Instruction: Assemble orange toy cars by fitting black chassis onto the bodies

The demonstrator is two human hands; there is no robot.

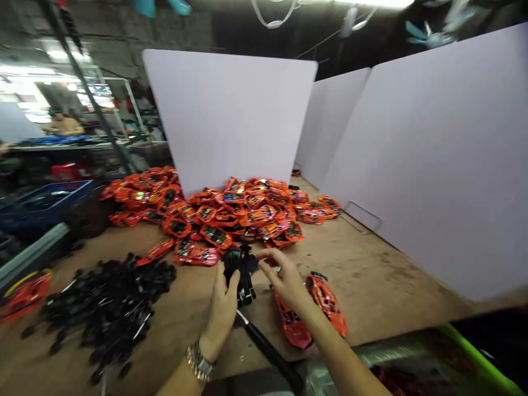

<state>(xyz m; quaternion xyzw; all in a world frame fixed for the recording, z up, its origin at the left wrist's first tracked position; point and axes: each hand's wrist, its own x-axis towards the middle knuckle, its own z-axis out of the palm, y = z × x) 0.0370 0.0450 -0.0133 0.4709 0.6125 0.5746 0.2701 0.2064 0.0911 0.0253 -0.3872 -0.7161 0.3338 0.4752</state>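
A black plastic part (241,269) is clenched in the left hand (223,311), half hidden by fingers; the right hand's (284,278) grip can't really be made out, red car shells (325,305) lying just beside.

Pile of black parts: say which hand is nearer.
Left. The left hand is right of the pile of black parts, not touching it; the right hand is farther right, beyond the left hand.

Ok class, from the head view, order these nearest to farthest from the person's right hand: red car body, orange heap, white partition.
1. Red car body: directly below the right hand, on the table.
2. Orange heap: ahead, on the table.
3. White partition: behind the heap.
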